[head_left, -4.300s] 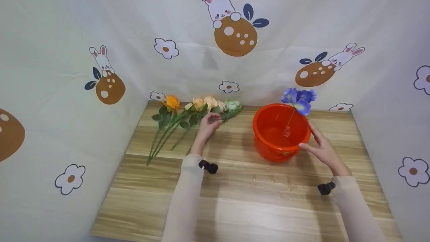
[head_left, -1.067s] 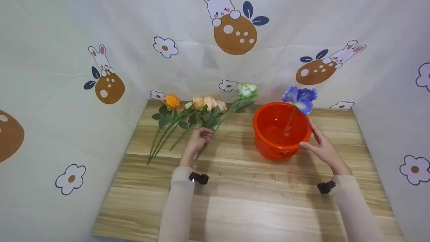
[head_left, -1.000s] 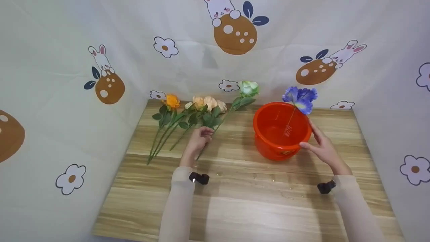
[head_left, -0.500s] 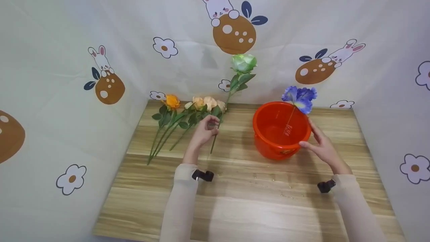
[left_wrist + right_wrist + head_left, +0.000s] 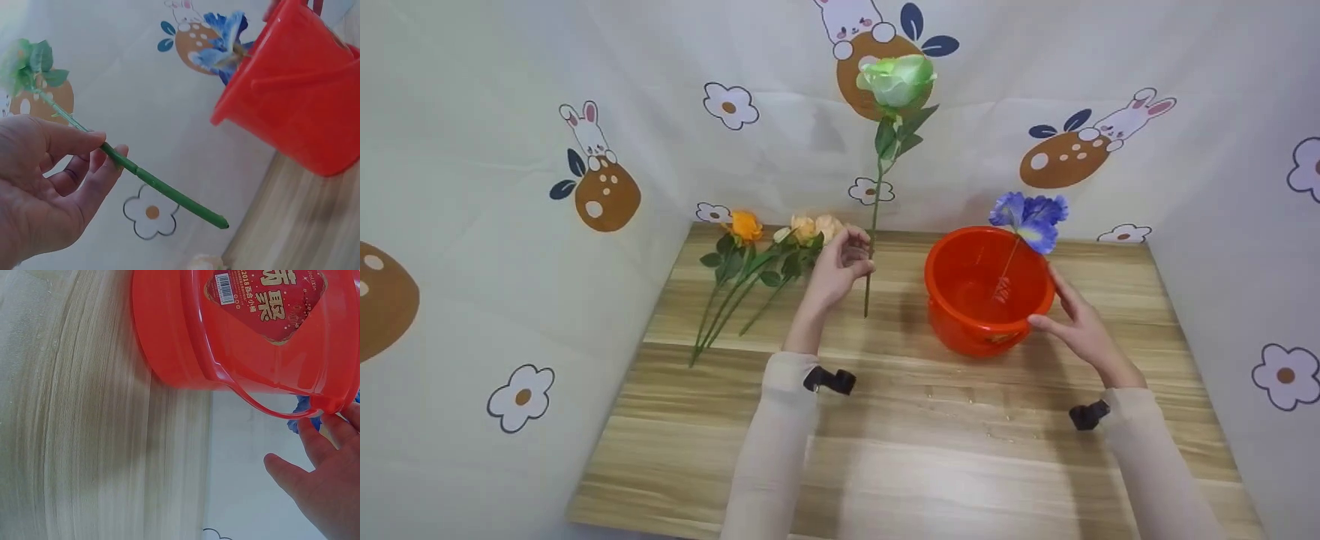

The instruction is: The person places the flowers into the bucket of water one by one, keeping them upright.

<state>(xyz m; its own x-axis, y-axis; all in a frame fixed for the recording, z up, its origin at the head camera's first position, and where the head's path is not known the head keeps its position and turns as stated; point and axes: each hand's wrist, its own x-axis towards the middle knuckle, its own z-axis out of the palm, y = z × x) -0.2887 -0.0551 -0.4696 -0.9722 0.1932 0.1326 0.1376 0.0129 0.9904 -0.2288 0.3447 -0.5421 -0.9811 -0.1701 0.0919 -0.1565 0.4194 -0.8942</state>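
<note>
My left hand (image 5: 840,266) pinches the stem (image 5: 174,196) of a pale green artificial rose (image 5: 898,81) between thumb and fingertips. The rose stands nearly upright, bloom up in front of the wall cloth, its lower stem end pointing down left of the bucket. A red plastic bucket (image 5: 967,334) stands at the right of the table. Inside leans a blue-purple iris (image 5: 1031,221), its bloom above the rim and its thin stem showing within. At the bucket's right side my right hand (image 5: 1081,334) rests with fingers extended, fingertips by the handle joint in the right wrist view.
On the table's back left lie an orange rose (image 5: 745,227) and several peach roses (image 5: 804,229), partly behind my left hand. Small water drops (image 5: 971,400) dot the wooden table (image 5: 690,465). A printed cloth (image 5: 780,165) closes off the back and sides.
My left hand has drawn the green rose from the back of the table, raised it upright and shifted toward the back. The right hand and the bucket stay where they were.
</note>
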